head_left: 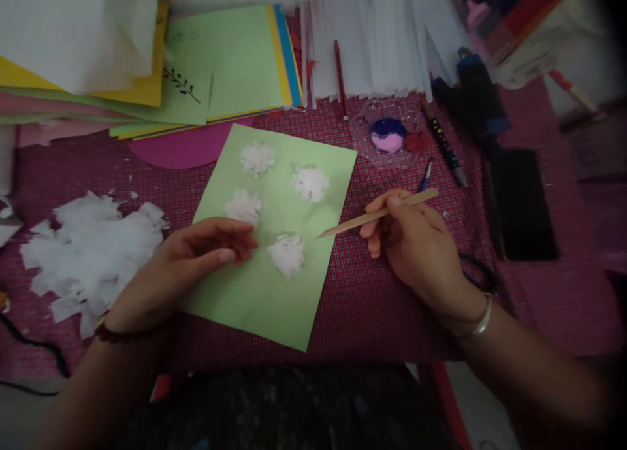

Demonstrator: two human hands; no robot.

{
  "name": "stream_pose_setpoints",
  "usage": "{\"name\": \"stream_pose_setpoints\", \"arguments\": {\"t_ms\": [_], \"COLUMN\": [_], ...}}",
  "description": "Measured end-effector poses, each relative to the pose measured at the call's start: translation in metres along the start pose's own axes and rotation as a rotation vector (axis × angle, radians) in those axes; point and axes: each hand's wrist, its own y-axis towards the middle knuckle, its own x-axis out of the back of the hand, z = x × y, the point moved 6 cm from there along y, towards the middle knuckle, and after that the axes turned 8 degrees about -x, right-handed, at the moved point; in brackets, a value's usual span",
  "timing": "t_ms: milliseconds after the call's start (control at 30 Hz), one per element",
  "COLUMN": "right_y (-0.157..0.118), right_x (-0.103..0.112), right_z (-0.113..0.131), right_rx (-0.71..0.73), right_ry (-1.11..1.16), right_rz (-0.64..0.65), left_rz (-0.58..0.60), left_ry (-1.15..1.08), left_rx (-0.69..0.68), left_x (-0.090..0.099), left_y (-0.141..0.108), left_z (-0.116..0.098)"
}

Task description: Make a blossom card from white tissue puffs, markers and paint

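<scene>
A light green sheet (264,306) lies tilted on the checked cloth, bearing several white paper tufts, among them a lower one (287,255) and an upper right one (310,183). My left hand (196,260) rests over the sheet's left edge beside a tuft, fingers loosely curved and apart, holding nothing. My right hand (416,241), right of the sheet, pinches a flat wooden stick (357,224) between thumb and fingers. The stick's pointed end reaches over the sheet's right edge. A heap of torn white paper (93,247) lies left of my left hand.
Coloured sheets (235,58) and white paper strips (367,38) lie at the back. Right of the green sheet are a palette with blue and pink paint (388,135), a dotted pen (445,146), a glue gun (482,94) and a black phone (523,205).
</scene>
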Motion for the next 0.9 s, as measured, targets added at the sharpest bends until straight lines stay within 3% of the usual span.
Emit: {"name": "stream_pose_setpoints", "arguments": {"t_ms": [133, 333, 500, 667, 900], "right_y": [-0.004, -0.005, -0.006, -0.01, -0.015], "right_x": [-0.006, -0.011, -0.011, -0.014, -0.019], "right_z": [0.0, -0.004, -0.004, -0.005, -0.006], "right_rx": [-0.008, 0.001, 0.013, 0.051, 0.075], "right_ry": [0.019, -0.021, -0.068, -0.065, -0.125], "right_rz": [0.041, 0.11, 0.113, 0.137, 0.161], "left_rz": [-0.126, -0.11, -0.127, -0.177, -0.252], "left_ry": [0.097, 0.463, 0.495, 0.446, 0.302], "left_rx": [0.014, -0.282, -0.39, -0.333, -0.162], "left_x": [0.003, -0.022, -0.04, -0.041, -0.024], "left_y": [0.0, 0.004, 0.005, 0.013, 0.017], "left_z": [0.002, -0.012, -0.012, -0.011, -0.009]}}
